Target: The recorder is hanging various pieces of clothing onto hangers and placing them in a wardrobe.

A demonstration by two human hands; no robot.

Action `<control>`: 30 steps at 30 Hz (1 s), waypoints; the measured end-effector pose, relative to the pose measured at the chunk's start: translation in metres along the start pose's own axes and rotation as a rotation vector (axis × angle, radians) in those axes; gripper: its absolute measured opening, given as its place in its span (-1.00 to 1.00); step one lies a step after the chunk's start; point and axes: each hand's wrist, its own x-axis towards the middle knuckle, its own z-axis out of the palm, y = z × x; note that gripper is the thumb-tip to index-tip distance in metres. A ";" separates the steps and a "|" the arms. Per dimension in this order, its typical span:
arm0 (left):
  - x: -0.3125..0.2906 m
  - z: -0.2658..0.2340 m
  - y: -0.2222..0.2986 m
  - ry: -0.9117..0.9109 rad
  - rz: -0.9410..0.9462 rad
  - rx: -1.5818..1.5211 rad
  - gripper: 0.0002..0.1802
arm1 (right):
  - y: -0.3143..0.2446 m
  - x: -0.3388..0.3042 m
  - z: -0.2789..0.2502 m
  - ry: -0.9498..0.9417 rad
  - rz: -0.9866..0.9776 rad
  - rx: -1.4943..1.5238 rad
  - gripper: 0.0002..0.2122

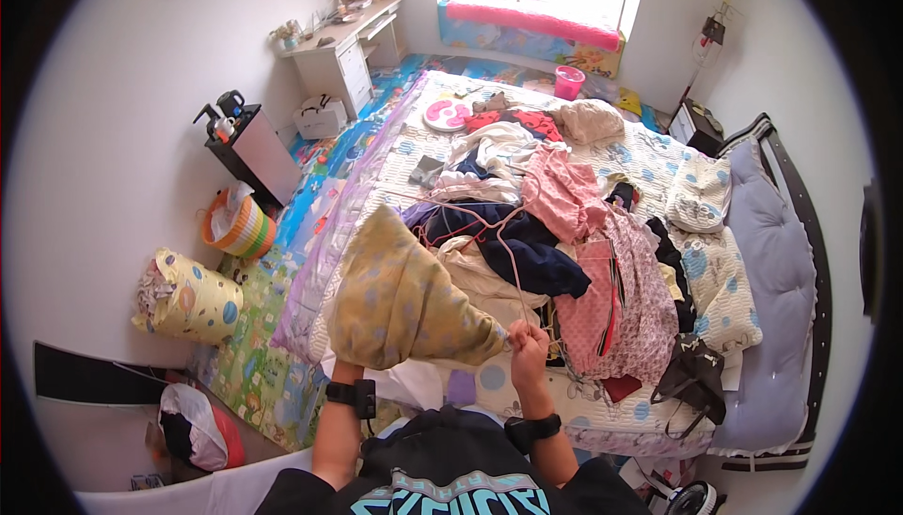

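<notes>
A yellow garment with pale blue dots [404,299] hangs spread in front of me over the near edge of the bed [649,162]. My left hand is hidden under and behind that cloth; only its wrist with a black band shows. My right hand [529,341] is closed on the garment's lower right corner and on a thin pink wire hanger [508,242] that runs up across the clothes pile. Just beyond lie a navy garment [527,242], pink patterned clothes [611,299] and a cream piece.
Heaped clothes cover the bed, with a black bag [691,379] at its near right corner and a pink round dish [447,115] at the far end. On the floor to the left are a yellow dotted bundle [188,299], a striped basket [240,223] and a black cabinet [249,143]. A white desk [343,45] stands by the window.
</notes>
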 end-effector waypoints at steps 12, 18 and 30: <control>-0.017 -0.031 0.115 -0.094 0.086 -0.942 -0.44 | -0.006 0.006 0.009 0.346 -0.106 -0.004 -0.80; -0.036 -0.066 0.097 -0.171 0.234 -0.845 -0.41 | -0.039 -0.012 0.041 0.040 -0.598 -0.173 -0.87; -0.040 -0.009 0.110 -0.109 0.027 -0.295 -0.51 | 0.019 0.013 0.040 0.182 0.091 -0.423 -0.79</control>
